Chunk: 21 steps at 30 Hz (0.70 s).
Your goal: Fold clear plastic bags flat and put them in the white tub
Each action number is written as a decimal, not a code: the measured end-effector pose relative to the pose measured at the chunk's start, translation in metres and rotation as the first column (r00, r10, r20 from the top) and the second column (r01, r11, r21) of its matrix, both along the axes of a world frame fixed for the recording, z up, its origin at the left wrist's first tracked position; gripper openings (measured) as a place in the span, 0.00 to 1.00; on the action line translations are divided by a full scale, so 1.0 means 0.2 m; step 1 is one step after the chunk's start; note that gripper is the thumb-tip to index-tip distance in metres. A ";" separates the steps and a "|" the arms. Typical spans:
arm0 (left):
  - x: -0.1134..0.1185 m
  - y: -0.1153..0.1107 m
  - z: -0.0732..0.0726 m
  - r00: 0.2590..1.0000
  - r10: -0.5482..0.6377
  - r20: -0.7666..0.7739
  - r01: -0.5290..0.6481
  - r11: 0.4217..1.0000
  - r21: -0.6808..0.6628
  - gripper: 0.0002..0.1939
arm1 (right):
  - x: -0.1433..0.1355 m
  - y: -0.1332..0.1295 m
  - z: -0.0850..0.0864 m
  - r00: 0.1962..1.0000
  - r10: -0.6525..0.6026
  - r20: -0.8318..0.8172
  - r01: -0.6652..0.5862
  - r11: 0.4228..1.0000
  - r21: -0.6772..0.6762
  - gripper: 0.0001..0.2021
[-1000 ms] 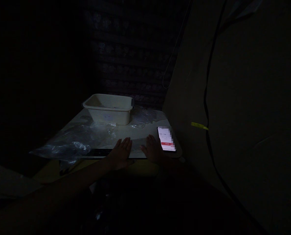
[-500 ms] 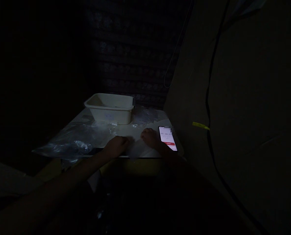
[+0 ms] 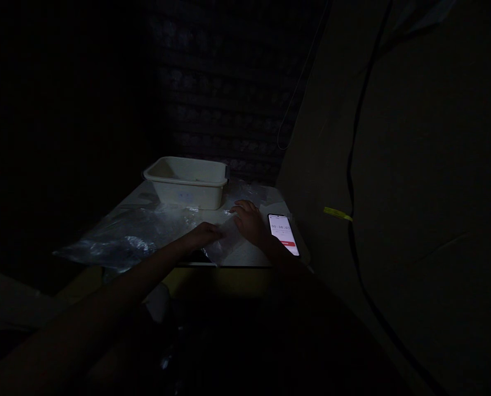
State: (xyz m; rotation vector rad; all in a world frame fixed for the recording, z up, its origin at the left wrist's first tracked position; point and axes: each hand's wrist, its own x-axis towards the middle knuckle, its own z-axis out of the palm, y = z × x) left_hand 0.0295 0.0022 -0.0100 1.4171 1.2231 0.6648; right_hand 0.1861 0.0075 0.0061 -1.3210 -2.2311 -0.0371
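Observation:
A small clear plastic bag point(image 3: 222, 247) lies near the front edge of the table, between my two hands. My left hand point(image 3: 204, 234) is closed, pinching the bag's left side. At the bag's upper right, my right hand point(image 3: 251, 223) has its fingers spread and curved, with the thumb against the plastic. Just right of that hand, a phone point(image 3: 283, 234) with a lit timer screen lies face up. The dark room hides the finer detail of my fingers.
A cream plastic tub point(image 3: 187, 192) stands at the back left of the white table point(image 3: 251, 256). Loose clear plastic sheeting point(image 3: 133, 236) covers the table's left side, hanging over its edge. A dark cable point(image 3: 350, 187) with a yellow tag point(image 3: 338, 213) runs down the right wall.
My right hand has moved up and slightly left, its fingers spreading. The small bag now shows more fully between my hands. My left hand has risen slightly.

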 end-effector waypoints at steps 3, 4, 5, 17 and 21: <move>0.01 -0.01 0.02 0.978 0.142 0.155 -0.137 0.990 -0.044 0.06 | 0.00 0.01 -0.03 0.927 -0.133 -0.350 0.072 0.981 -0.182 0.18; 0.01 -0.02 0.03 0.963 0.176 0.203 -0.166 0.984 -0.064 0.07 | 0.00 0.01 -0.04 0.864 -0.226 -0.450 0.084 0.946 -0.313 0.19; 0.01 -0.02 0.04 0.949 0.202 0.241 -0.189 0.979 -0.079 0.08 | 0.01 0.01 -0.05 0.786 -0.324 -0.527 0.053 0.884 -0.465 0.19; 0.00 -0.02 0.02 0.870 0.184 0.457 -0.144 0.982 -0.122 0.10 | -0.05 -0.04 -0.08 0.427 -0.420 -0.801 -0.506 0.623 -0.596 0.08; -0.02 0.00 0.00 0.897 0.192 0.398 -0.184 0.981 -0.059 0.08 | -0.02 -0.03 -0.11 0.437 -0.390 -0.811 -0.503 0.641 -0.580 0.09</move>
